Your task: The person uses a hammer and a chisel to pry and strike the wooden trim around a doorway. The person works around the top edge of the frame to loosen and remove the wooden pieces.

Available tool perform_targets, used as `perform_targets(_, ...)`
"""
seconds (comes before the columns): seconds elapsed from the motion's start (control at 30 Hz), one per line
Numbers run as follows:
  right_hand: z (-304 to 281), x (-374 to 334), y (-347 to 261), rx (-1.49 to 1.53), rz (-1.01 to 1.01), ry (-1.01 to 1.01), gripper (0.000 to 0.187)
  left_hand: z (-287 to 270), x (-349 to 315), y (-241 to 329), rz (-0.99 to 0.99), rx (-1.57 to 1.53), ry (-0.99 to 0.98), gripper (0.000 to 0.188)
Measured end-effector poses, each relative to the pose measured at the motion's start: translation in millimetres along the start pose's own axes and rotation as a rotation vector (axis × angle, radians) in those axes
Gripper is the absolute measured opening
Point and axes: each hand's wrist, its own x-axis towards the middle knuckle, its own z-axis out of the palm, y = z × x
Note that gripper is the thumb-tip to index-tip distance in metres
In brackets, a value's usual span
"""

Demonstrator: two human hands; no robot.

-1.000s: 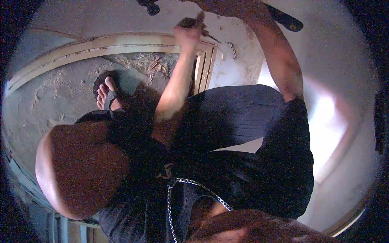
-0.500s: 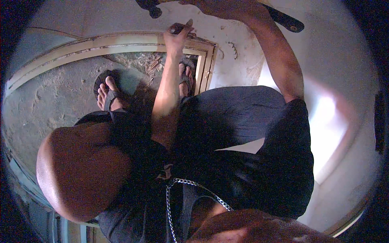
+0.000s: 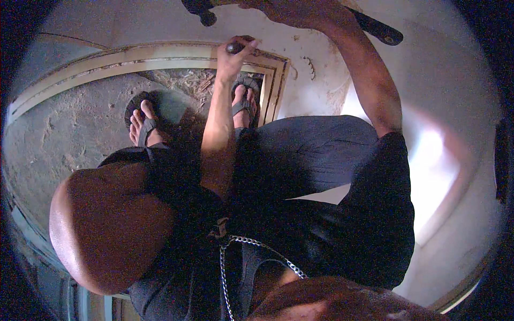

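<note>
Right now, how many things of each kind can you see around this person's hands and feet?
Hands: 2, left hand and right hand
Small dark tool in the left hand: 1, dark tool
Long dark-handled tool by the right hand: 1, long tool
Sandals: 2, left sandal and right sandal
Neck chain: 1, chain
Total: 7

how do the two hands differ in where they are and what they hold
The left hand is raised mid-frame, pinching a small dark tool by the wooden frame. The right hand reaches higher, at the picture's top edge, gripping a longer dark-handled tool. Both are bare and closed on something.
</note>
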Motion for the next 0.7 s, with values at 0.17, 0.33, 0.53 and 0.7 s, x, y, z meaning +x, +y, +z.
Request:
perform_targets(0.17, 5.6, 1.0, 0.4, -0.109, -0.094, 0.097, 0.042, -6.2, -5.0, 10.7, 0.002, 0.066, -0.006, 0.016)
perform_targets(0.33, 7.7, 7.1, -2.6, -0.044, -0.105, 0.071, 0.040, -0.8, -4.9, -14.6, 0.066, -0.066, 0.154, 0.014)
perform_targets(0.53, 14.5, 19.5, -6.5, -0.014, -0.064, 0.006, 0.040, 11.4, -8.0, -13.1, 0.063, -0.179, 0.214, 0.017)
perform_targets(0.7, 17.2, 18.3, -9.9, -0.031, -0.171, 0.011, 0.039, 17.6, -16.2, -2.4, 0.058, -0.152, 0.287, 0.016)
